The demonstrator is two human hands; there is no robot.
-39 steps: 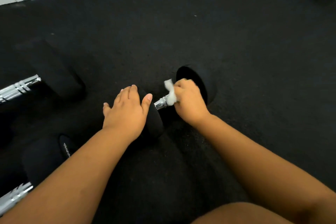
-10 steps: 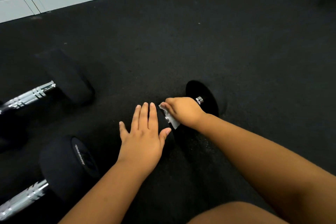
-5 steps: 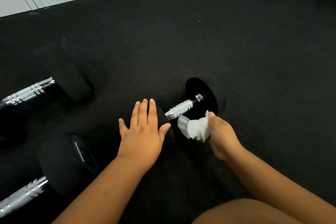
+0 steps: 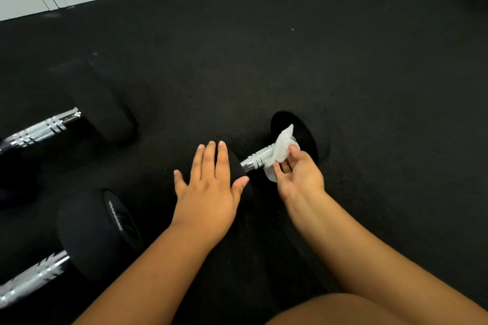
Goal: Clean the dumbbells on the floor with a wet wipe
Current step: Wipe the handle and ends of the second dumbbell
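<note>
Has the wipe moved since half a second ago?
Yes. The wipe has gone from beside the small dumbbell up onto its chrome handle, against the far weight.

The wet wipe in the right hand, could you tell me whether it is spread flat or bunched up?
Bunched up: the wet wipe is crumpled against the chrome handle.

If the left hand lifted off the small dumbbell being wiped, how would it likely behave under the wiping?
The small dumbbell has round heads on flat floor, so it would probably roll. The left hand lies flat on its near head, seemingly steadying it. The wet wipe, held by the right hand, looks limp, pushing only lightly.
</note>
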